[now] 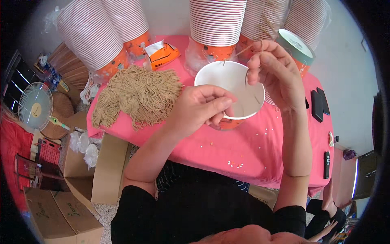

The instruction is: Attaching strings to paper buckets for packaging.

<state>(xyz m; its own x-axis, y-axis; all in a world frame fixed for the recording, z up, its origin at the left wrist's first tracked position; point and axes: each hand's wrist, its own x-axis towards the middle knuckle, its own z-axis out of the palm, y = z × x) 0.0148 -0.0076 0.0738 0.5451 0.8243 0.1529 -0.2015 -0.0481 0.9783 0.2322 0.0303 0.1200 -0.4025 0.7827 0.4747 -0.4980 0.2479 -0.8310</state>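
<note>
Black sleeves fill the lower middle of the frame, and both bare forearms rise from them toward the centre. At mid-frame the left hand (203, 107) grasps a white paper cup (231, 95) with an orange base, thumb over the near rim and fingers wrapped around the near wall, tipping the cup so its mouth faces up and toward the camera. Just right of and above the cup, the right hand (274, 75) is pinched shut on a thin tan string (243, 51). That string runs from the pinch up and to the left, its long axis slanting across the far rim of the cup, with one end hanging close to the rim at the upper edge. So the cup lies left of and slightly below the right hand, and the right hand is the nearer one to the string.

A pink counter (252, 150) carries everything: a heap of tan strings (138, 95) at left centre, small beads (235, 164) scattered near the front edge, stacks of striped cups (217, 20) along the top of the frame, and dark phones (319, 105) at right.
</note>
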